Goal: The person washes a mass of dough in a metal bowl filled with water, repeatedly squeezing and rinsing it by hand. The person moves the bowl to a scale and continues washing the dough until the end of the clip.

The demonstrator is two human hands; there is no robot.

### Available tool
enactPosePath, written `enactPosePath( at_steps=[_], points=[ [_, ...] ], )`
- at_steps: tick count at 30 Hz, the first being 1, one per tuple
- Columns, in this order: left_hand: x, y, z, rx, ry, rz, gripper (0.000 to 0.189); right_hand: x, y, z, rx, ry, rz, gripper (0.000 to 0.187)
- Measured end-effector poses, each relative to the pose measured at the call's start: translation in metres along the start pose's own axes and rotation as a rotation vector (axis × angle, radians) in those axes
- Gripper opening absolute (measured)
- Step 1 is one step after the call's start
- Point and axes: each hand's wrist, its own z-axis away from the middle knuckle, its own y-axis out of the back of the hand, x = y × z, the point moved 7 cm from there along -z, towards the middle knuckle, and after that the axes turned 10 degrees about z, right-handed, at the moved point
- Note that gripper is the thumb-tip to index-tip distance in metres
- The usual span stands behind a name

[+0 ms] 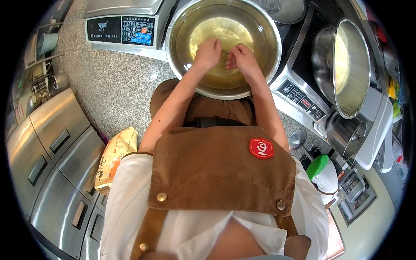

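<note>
A wide stainless steel bowl [169,48] stands before me, with clear yellowish liquid [224,79] in it. Over the left part of the bowl is my left hand [209,53], its fingers curled and turned down; what they may hold cannot be seen. Close to its right, with a gap between the two, my right hand [242,60] has bent fingers near the liquid. Whether something small lies between those fingers, or whether the fingertips touch the liquid, I cannot tell.
A digital scale [138,31] sits at the upper left. To the right are an induction cooker [302,97], a tilted steel bowl [354,71] with pale yellow contents and a steel pot [344,130]. A printed bag [118,156] stands by steel drawers [58,130]. Another person [325,178] is at lower right.
</note>
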Motion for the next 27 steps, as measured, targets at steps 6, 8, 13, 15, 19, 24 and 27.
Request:
enactPosePath(
  at_steps=[6, 8, 13, 15, 19, 24, 27],
  points=[
    [0.004, -0.008, 0.002, -0.092, 0.042, 0.098, 0.032, -0.011, -0.008, 0.005, 0.005, -0.053, -0.079, 0.033],
    [-0.002, -0.011, 0.002, -0.110, 0.088, 0.146, 0.033, -0.019, -0.011, 0.006, -0.003, -0.066, 0.015, 0.037],
    [-0.011, -0.017, 0.002, -0.164, 0.194, 0.380, 0.030, -0.006, -0.016, -0.008, -0.089, -0.054, 0.012, 0.038],
    [-0.005, -0.015, 0.007, -0.185, 0.258, 0.499, 0.030, 0.000, -0.015, -0.010, -0.093, -0.048, -0.018, 0.035],
    [-0.006, -0.012, 0.009, -0.191, 0.303, 0.567, 0.029, 0.001, -0.010, -0.006, -0.016, -0.052, -0.035, 0.026],
    [-0.007, -0.009, 0.009, -0.190, 0.324, 0.571, 0.028, 0.002, 0.005, -0.014, 0.147, 0.088, 0.262, 0.027],
    [-0.007, -0.010, 0.009, -0.172, 0.335, 0.573, 0.027, -0.003, 0.012, -0.015, 0.307, 0.229, 0.543, 0.032]
  ],
)
